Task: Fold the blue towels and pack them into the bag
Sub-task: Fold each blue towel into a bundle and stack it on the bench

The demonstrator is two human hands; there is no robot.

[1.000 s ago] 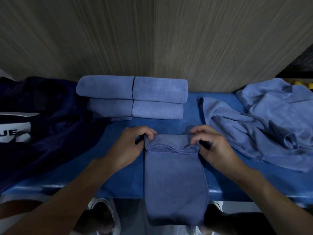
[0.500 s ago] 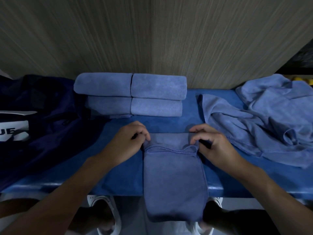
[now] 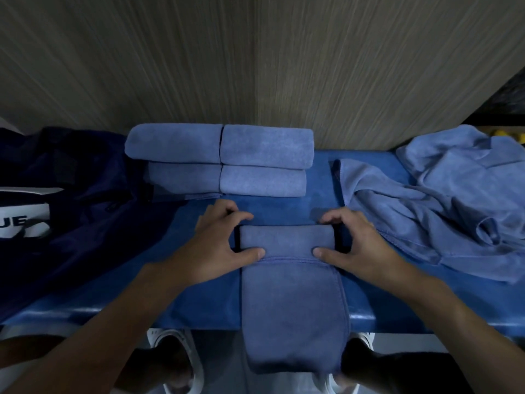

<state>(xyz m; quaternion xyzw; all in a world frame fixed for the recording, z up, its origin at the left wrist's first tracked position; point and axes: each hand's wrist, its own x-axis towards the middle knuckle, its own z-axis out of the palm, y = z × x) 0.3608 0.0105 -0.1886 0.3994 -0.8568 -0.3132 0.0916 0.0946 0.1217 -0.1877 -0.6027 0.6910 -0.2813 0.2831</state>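
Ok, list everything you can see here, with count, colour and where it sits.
folded towels: four, blue, stacked two on two, back centre
half-folded towel: one, blue, centre, near end hanging over the front edge
loose towels: heap, count unclear, blue, right
bag: one, dark navy with white lettering, left
table: one, blue top
wall: wood-grain, behind
shoes: two, white, below the table edge
left hand: grips the half-folded towel's far fold, left side
right hand: grips the same fold, right side
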